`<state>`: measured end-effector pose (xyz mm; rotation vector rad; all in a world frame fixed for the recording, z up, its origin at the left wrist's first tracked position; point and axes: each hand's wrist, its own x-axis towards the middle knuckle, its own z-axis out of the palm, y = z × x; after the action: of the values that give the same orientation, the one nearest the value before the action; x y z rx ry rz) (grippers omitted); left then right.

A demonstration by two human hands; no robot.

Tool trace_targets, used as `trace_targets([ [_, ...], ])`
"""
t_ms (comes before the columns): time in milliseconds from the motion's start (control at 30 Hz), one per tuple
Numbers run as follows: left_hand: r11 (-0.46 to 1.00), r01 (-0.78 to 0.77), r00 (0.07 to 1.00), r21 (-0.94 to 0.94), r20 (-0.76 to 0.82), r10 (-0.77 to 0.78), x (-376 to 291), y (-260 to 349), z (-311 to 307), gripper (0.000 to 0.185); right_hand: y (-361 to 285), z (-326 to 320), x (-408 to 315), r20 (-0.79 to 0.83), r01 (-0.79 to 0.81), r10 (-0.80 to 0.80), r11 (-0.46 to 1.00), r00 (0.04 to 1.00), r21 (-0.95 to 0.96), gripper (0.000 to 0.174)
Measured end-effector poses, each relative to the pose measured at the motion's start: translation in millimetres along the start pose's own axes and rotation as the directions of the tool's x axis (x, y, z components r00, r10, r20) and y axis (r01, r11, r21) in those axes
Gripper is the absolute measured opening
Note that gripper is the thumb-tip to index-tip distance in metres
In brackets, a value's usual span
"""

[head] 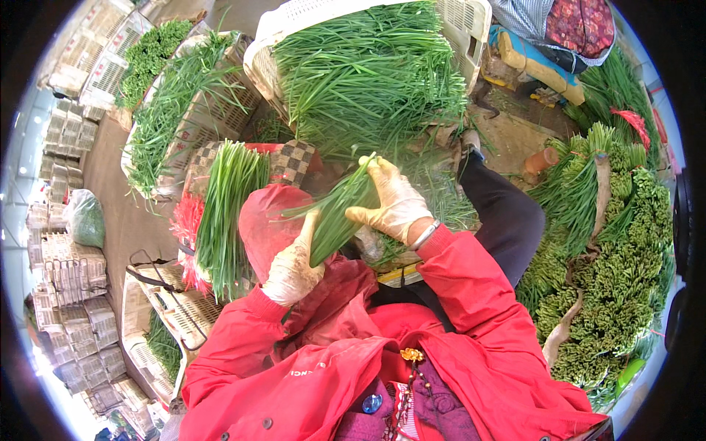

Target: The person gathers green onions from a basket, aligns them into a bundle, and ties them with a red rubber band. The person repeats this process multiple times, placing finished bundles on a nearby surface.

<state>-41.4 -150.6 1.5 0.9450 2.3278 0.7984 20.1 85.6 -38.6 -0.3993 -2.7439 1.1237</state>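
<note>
A loose bunch of green Chinese chives lies slanted across both my hands, over my lap. My left hand, in a soiled thin glove, grips its lower left part with the thumb up along the side. Around the upper right end curl the fingers of my right hand, also gloved, its thumb pressed against the leaves. To the left of my red-covered knee, a thicker bundle of chives rests on a checkered surface. Beside that bundle hang red plastic ties.
A white plastic crate heaped with chives stands ahead. Another crate of chives is at the left. Many tied bundles are packed along my right. Stacked crates line the far left. Loose leaves litter the area between my legs.
</note>
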Motion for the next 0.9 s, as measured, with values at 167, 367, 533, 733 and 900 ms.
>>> trace_targets([
  [167, 0.996, 0.070, 0.996, -0.057, 0.052, -0.067, -1.1, 4.4, -4.8, 0.092, 22.9, 12.3, 10.4, -0.185, 0.169, -0.113, 0.931, 0.976, 0.325, 0.026],
  [367, 0.987, 0.147, 0.988, -0.064, 0.061, -0.143, -1.7, 1.3, -6.3, 0.088, 71.9, -30.0, 22.6, 0.022, -0.207, 0.401, 0.424, 0.916, 0.882, 0.019],
  [533, 0.995, 0.064, 0.997, 0.078, -0.045, -0.060, -3.1, -1.4, -7.4, 0.093, 78.9, -44.9, 7.3, -0.166, 0.128, -0.141, 0.988, 0.976, -0.087, 0.046],
  [733, 0.985, 0.029, 0.999, 0.172, -0.026, -0.025, -1.1, 2.1, -7.2, 0.093, 16.6, -23.3, -2.7, -0.131, 0.413, -0.394, 0.890, 0.910, 0.192, 0.037],
  [900, 0.972, 0.019, 0.998, 0.236, -0.059, -0.005, -2.5, 3.6, -6.7, 0.098, -3.4, -19.2, -7.4, -0.027, 0.389, -0.389, 0.910, 0.921, 0.142, 0.024],
])
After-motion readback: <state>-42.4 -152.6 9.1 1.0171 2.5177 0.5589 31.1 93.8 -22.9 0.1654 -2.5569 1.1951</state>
